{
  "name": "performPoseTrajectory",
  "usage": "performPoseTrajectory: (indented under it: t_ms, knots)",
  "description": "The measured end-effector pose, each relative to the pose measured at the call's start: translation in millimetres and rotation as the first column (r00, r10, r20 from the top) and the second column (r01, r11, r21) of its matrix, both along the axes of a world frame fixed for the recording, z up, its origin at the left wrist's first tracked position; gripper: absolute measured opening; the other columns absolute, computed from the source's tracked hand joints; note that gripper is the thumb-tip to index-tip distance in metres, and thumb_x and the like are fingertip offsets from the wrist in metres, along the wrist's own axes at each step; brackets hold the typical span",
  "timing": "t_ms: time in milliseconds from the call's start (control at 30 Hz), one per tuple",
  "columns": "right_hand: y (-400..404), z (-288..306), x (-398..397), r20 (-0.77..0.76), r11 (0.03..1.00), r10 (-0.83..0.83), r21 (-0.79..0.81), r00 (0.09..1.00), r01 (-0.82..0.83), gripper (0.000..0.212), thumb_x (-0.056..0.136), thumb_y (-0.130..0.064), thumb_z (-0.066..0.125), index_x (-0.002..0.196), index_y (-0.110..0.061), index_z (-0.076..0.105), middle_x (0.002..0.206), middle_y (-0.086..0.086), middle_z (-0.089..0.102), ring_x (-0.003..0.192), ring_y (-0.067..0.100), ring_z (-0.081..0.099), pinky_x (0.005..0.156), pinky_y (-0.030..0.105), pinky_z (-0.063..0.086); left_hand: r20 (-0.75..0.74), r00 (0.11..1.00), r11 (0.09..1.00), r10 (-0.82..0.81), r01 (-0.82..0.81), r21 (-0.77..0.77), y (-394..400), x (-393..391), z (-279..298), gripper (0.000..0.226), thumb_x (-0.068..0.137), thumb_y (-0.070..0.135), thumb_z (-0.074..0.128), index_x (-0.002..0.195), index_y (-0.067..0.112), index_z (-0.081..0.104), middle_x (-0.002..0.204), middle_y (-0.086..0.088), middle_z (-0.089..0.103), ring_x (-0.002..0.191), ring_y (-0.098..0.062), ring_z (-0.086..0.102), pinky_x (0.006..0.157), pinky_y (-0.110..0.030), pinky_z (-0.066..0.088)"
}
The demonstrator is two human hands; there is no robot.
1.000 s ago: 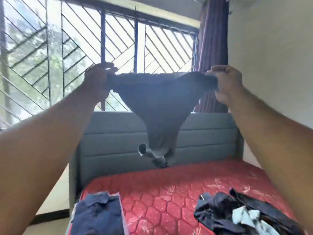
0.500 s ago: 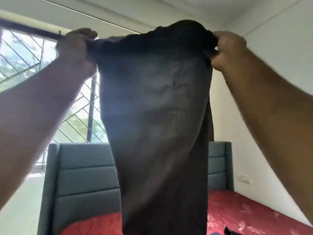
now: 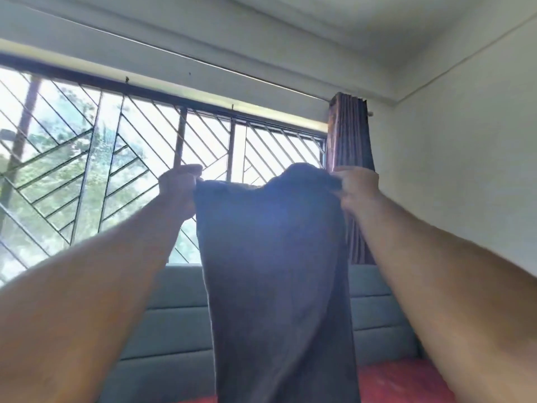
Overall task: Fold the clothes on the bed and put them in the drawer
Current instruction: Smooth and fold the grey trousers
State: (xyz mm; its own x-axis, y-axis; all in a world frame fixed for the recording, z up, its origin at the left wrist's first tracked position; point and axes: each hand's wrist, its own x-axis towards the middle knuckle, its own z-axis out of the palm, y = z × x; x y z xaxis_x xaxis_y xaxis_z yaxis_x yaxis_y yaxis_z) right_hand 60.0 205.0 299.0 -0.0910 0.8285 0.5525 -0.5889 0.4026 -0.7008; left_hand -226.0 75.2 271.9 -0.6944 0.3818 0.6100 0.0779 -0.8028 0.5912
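Observation:
A dark grey garment [image 3: 276, 271], which looks like trousers, hangs straight down in front of me, held up by its top edge. My left hand [image 3: 180, 184] grips the top left corner. My right hand [image 3: 356, 184] grips the top right corner. Both arms are stretched out and raised, with the cloth spread between the hands. Its lower end runs out of view at the bottom. The folded and loose clothes on the bed are hidden from this angle.
A grey padded headboard [image 3: 174, 330] stands behind the garment, with a strip of red mattress [image 3: 401, 382] below it. A barred window [image 3: 101, 170] fills the left, a dark curtain [image 3: 348, 135] hangs at its right end, and a white wall [image 3: 465, 170] is on the right.
The garment opened out from a bunched shape into a long hanging panel. My hands went up high with it, then came down a little and further from me; the view tilted upward.

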Motion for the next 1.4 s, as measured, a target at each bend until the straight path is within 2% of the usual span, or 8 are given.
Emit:
performPoseTrajectory:
  t_ms: [100, 233, 467, 600, 700, 933, 1067, 1400]
  knots:
    - [-21, 23, 10, -0.192, 0.993, -0.003, 0.115, 0.981, 0.026, 0.023, 0.079, 0.018, 0.061, 0.076, -0.004, 0.063, 0.067, 0.011, 0.062, 0.056, 0.021, 0.062, 0.05, 0.025, 0.053, 0.048, 0.995, 0.985, -0.09, 0.082, 0.155, -17, 8, 26, 0.034, 0.089, -0.015, 0.052, 0.082, 0.015, 0.066, 0.099, -0.013, 0.064, 0.064, -0.021, 0.06, 0.064, -0.033, 0.05]
    - [-45, 11, 35, -0.17, 0.974, -0.159, 0.133, 0.972, 0.183, 0.011, 0.082, 0.003, 0.066, 0.081, -0.008, 0.064, 0.076, 0.007, 0.065, 0.056, 0.013, 0.062, 0.049, 0.021, 0.051, 0.101, 0.991, 0.977, -0.089, 0.067, 0.202, -28, 12, 14, 0.033, 0.085, -0.015, 0.06, 0.08, 0.017, 0.066, 0.089, -0.01, 0.067, 0.064, -0.019, 0.061, 0.063, -0.032, 0.051]
    - [-42, -217, 44, 0.239, 0.885, -0.334, -0.252, 0.912, 0.39, 0.01, 0.084, -0.006, 0.056, 0.081, -0.013, 0.062, 0.069, 0.0, 0.054, 0.049, 0.01, 0.051, 0.038, 0.014, 0.037, 0.399, 0.916, 0.911, -0.043, 0.2, -0.36, -22, 7, -204, 0.042, 0.072, -0.02, 0.041, 0.084, 0.013, 0.064, 0.089, -0.006, 0.063, 0.077, -0.022, 0.063, 0.057, -0.034, 0.058]
    - [-71, -462, 61, 0.659, 0.742, -0.02, -0.494, 0.752, 0.453, 0.017, 0.088, -0.007, 0.058, 0.074, -0.017, 0.055, 0.077, 0.003, 0.056, 0.063, 0.016, 0.052, 0.055, 0.021, 0.044, 0.385, 0.922, 0.548, 0.039, 0.303, -0.78, -51, 53, -436, 0.038, 0.086, -0.021, 0.035, 0.088, 0.006, 0.062, 0.067, -0.006, 0.063, 0.061, -0.019, 0.056, 0.051, -0.025, 0.049]
    - [-111, -600, 85, 0.802, 0.658, 0.218, -0.542, 0.557, 0.522, 0.017, 0.087, 0.003, 0.054, 0.077, -0.01, 0.057, 0.081, 0.016, 0.061, 0.063, 0.023, 0.052, 0.054, 0.021, 0.04, 0.033, 0.999, 0.202, 0.008, 0.031, -0.979, -99, 76, -559, 0.022, 0.08, -0.014, 0.06, 0.081, 0.003, 0.074, 0.046, 0.002, 0.061, 0.053, -0.019, 0.057, 0.047, -0.017, 0.04]
    - [-132, -649, 105, 0.77, 0.728, 0.63, -0.54, -0.1, 0.423, 0.052, 0.082, 0.008, 0.055, 0.118, -0.025, 0.037, 0.071, 0.01, 0.041, 0.039, 0.01, 0.028, 0.044, 0.016, 0.029, -0.273, 0.839, -0.28, -0.47, -0.436, -0.855, -171, 100, -652, 0.023, 0.067, 0.025, 0.052, 0.086, 0.028, 0.065, 0.105, 0.001, 0.07, 0.1, -0.021, 0.067, 0.081, -0.028, 0.051]
    - [-107, -651, 88, 0.86, 0.837, 0.484, -0.401, -0.161, 0.373, 0.036, 0.083, -0.023, 0.073, 0.105, -0.017, 0.046, 0.077, 0.0, 0.046, 0.062, 0.012, 0.042, 0.054, 0.024, 0.037, -0.556, 0.508, -0.12, -0.658, -0.799, -0.589, -147, 101, -644, 0.022, 0.09, 0.034, 0.052, 0.104, 0.02, 0.062, 0.113, -0.005, 0.067, 0.106, -0.03, 0.065, 0.079, -0.035, 0.05]
    - [-14, -685, 42, 0.951, 0.862, 0.26, -0.149, -0.17, 0.485, 0.033, 0.084, -0.036, 0.065, 0.106, -0.012, 0.064, 0.117, 0.014, 0.066, 0.109, 0.032, 0.062, 0.084, 0.032, 0.048, -0.658, 0.356, 0.108, -0.663, -0.825, -0.555, -11, 88, -664, 0.022, 0.053, 0.01, 0.081, 0.064, 0.014, 0.063, 0.071, -0.01, 0.056, 0.064, -0.035, 0.058, 0.049, -0.037, 0.048]
